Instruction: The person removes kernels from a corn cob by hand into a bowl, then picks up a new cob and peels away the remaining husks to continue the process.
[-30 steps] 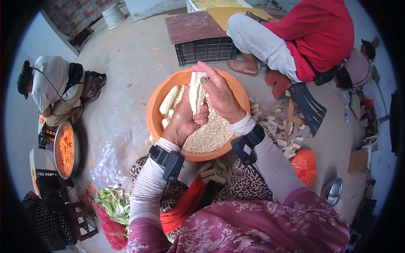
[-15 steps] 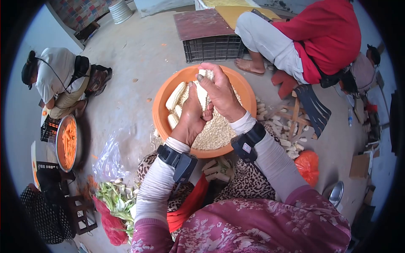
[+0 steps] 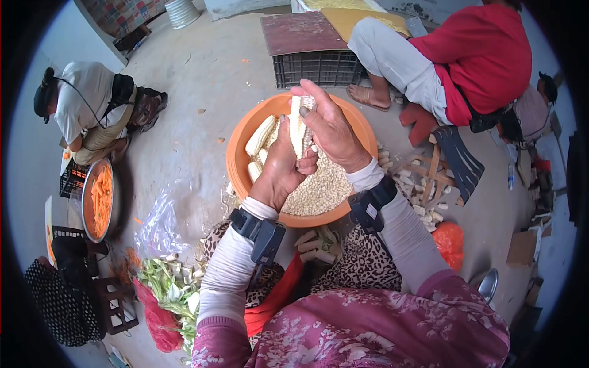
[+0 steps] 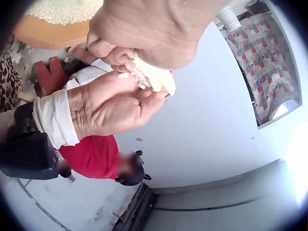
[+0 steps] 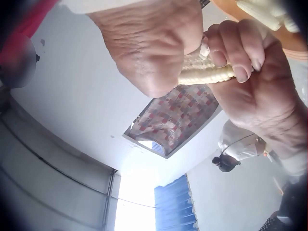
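Note:
Over the orange basin [image 3: 239,165], both hands hold one pale corn cob [image 3: 299,126], which stands roughly upright in the head view. My left hand [image 3: 285,161] grips its lower part, fingers curled round it and thumb along its side. Higher up, my right hand [image 3: 336,136] holds the cob with the thumb pressed on its face and the fingers behind. In the right wrist view, rows of kernels show on the cob [image 5: 207,74] between the hands. Loose kernels [image 3: 319,187] fill much of the basin, and whole cobs [image 3: 261,136] lie at its left side.
Stripped cobs [image 3: 423,184] are scattered right of the basin beside a low stool [image 3: 457,162]. A red bag [image 3: 449,245] lies nearer. At left are a plastic bag [image 3: 161,227], husks [image 3: 175,291] and a bowl of orange strips [image 3: 101,199]. Other people sit left and right; a crate [image 3: 316,69] stands beyond.
The head view has shifted, so the basin appears farther right and slightly higher. Both hands keep the same cob; the right hand has moved on it, and more of its face shows than half a second ago.

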Action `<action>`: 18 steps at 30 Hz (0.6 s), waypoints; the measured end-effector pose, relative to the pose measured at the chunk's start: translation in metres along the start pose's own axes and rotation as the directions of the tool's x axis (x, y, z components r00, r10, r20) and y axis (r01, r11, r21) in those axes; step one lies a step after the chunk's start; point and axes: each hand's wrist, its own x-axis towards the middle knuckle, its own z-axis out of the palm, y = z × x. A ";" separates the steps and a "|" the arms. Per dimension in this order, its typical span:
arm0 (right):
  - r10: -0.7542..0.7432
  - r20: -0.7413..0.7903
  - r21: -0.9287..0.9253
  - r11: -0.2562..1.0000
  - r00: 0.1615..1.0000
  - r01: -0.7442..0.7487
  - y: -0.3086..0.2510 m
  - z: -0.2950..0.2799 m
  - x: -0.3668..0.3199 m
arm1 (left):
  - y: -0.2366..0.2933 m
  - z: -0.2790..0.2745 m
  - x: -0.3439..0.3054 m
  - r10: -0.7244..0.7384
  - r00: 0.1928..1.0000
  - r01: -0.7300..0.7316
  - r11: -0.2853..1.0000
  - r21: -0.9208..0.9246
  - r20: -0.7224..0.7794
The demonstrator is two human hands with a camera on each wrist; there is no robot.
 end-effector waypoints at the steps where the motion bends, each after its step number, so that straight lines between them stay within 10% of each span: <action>1: 0.000 -0.002 0.001 1.000 1.000 0.000 -0.001 0.000 0.000 | 0.000 0.000 0.000 -0.005 1.000 0.005 1.000 -0.004 0.006; 13: -0.046 0.024 0.185 0.982 0.999 0.041 -0.009 0.000 -0.001 | 0.003 0.003 0.001 -0.013 0.999 0.015 0.999 -0.043 0.043; 18: 0.039 -0.077 -0.215 0.975 0.996 -0.055 -0.003 0.008 0.000 | -0.002 0.004 0.004 0.074 0.987 -0.080 0.996 -0.035 -0.146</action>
